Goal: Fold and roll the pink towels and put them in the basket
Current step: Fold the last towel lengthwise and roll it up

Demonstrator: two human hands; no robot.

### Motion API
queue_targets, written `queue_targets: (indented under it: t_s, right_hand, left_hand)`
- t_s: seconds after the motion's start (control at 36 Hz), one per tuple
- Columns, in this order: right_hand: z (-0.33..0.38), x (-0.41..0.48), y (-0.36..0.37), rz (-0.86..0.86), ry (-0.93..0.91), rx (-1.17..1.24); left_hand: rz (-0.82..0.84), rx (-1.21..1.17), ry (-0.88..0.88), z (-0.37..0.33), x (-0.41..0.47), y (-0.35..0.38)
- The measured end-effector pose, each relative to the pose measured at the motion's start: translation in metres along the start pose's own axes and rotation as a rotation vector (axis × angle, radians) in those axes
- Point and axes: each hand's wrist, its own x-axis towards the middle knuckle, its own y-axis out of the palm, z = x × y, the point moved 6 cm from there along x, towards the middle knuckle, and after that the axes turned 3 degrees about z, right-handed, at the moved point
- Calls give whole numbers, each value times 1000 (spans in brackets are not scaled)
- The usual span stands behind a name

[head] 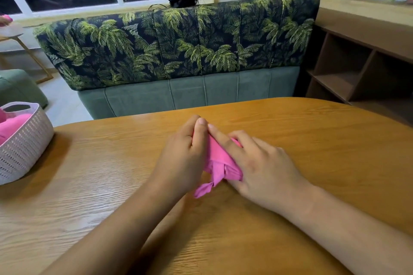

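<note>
At the centre of the frame the left hand [183, 156] and right hand [263, 167] both clasp the rolled pink towel [218, 159] on the surface [324, 140]; being soft, light and easily unrolled, it is probably best held around its middle.

basket [24, 140] cut by left edge | pink towel [218, 156] mostly hidden between left hand [182, 158] and right hand [266, 169]
</note>
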Motion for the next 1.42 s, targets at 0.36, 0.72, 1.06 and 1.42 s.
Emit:
queue_targets:
  t_s: [0.36, 0.72, 1.06, 1.42]
  right_hand:
    - [-50, 4, -7, -52, 306, 370]
    - [-48, 4, -3, -45, 258, 353]
    - [-43, 4, -1, -18, 251, 264]
    - [-44, 3, -1, -31, 259, 248]
  left_hand:
    - [-75, 348, 469, -27, -30, 23]
    - [-78, 155, 448, -37, -26, 12]
    - [20, -489, 206, -35, -17, 4]
    - [133, -450, 236, -43, -20, 7]
